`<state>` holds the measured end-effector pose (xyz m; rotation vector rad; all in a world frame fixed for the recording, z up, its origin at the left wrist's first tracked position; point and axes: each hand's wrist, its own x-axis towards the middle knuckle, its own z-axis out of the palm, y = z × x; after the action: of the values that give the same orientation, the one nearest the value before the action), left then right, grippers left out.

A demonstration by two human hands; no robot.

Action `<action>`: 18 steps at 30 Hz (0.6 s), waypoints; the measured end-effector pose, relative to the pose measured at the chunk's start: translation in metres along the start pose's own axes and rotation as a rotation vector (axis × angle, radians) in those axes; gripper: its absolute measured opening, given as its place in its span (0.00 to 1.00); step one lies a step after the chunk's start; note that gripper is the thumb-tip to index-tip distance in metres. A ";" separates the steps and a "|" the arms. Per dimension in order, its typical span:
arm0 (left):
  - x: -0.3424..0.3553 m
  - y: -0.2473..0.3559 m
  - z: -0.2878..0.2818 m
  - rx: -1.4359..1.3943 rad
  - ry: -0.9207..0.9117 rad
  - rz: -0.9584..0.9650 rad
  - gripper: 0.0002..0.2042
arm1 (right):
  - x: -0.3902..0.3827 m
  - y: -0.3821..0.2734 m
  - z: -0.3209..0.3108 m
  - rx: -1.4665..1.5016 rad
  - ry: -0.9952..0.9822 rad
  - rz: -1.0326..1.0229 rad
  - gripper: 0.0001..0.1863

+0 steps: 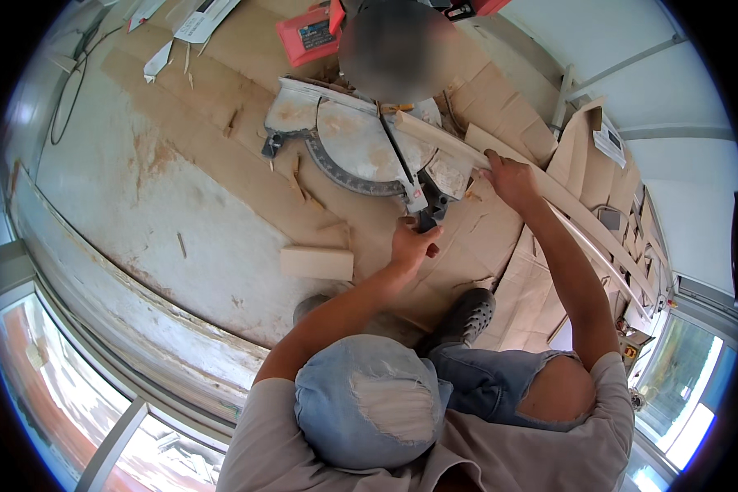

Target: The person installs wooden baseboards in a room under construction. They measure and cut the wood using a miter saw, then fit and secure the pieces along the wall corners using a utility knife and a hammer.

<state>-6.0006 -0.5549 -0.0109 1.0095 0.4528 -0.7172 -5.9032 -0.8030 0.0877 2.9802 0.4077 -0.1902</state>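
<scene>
A miter saw [361, 148] sits on the cardboard-covered floor, its round grey table edged by a curved scale. My left hand [414, 248] is closed around the black table handle [426, 220] at the front of the saw. Across the table's right side runs a long pale wooden strip [562, 193], reaching away to the lower right. My right hand [512, 180] grips this strip just beyond the table, with the fingers over it. Behind the table, a dark round part [398, 51] of the saw is blurred.
A short wooden offcut [317, 264] lies left of my feet, among splinters. Flattened cardboard [500, 254] covers much of the floor. A red case [307, 37] stands behind the saw. More strips and scraps [631, 238] lie to the right. Glazed frames [66, 385] border the left.
</scene>
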 end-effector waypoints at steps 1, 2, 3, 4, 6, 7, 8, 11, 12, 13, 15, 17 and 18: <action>-0.002 0.004 0.002 0.000 0.015 0.017 0.39 | 0.001 0.001 0.000 -0.013 -0.019 -0.006 0.21; -0.004 0.007 0.003 -0.007 0.014 0.020 0.39 | 0.001 0.002 0.000 -0.017 -0.036 -0.005 0.20; -0.005 0.006 0.002 -0.019 0.021 0.023 0.38 | 0.002 0.001 0.000 -0.020 -0.055 -0.013 0.20; -0.005 0.006 0.002 -0.031 0.027 0.026 0.38 | 0.003 0.000 0.000 -0.023 -0.074 -0.020 0.20; -0.002 0.004 0.004 -0.029 0.031 0.056 0.38 | 0.007 0.002 -0.001 -0.012 -0.085 -0.035 0.20; 0.000 0.004 0.004 -0.024 0.031 0.070 0.38 | 0.009 0.003 -0.001 -0.005 -0.089 -0.039 0.20; 0.000 0.002 0.004 -0.025 0.040 0.069 0.38 | 0.010 0.003 -0.001 -0.004 -0.090 -0.047 0.20; -0.002 0.005 0.001 -0.018 0.033 0.067 0.36 | 0.014 -0.002 -0.003 0.001 -0.099 -0.047 0.20; -0.002 0.007 -0.001 -0.017 0.010 0.073 0.36 | 0.016 -0.002 -0.003 -0.002 -0.105 -0.039 0.20; -0.002 0.008 -0.003 -0.016 -0.011 0.078 0.35 | 0.017 -0.002 -0.003 -0.005 -0.110 -0.030 0.20; -0.001 0.011 -0.012 0.037 -0.009 0.055 0.35 | 0.018 -0.005 -0.004 0.008 -0.120 -0.017 0.20; -0.003 0.014 -0.026 0.094 -0.019 0.047 0.34 | 0.018 -0.007 -0.007 0.018 -0.132 -0.010 0.20; -0.005 0.017 -0.037 0.131 -0.035 0.050 0.32 | 0.018 -0.007 -0.008 0.022 -0.135 -0.003 0.20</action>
<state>-5.9926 -0.5145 -0.0148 1.1256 0.3529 -0.7254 -5.8870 -0.7903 0.0921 2.9658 0.3962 -0.3959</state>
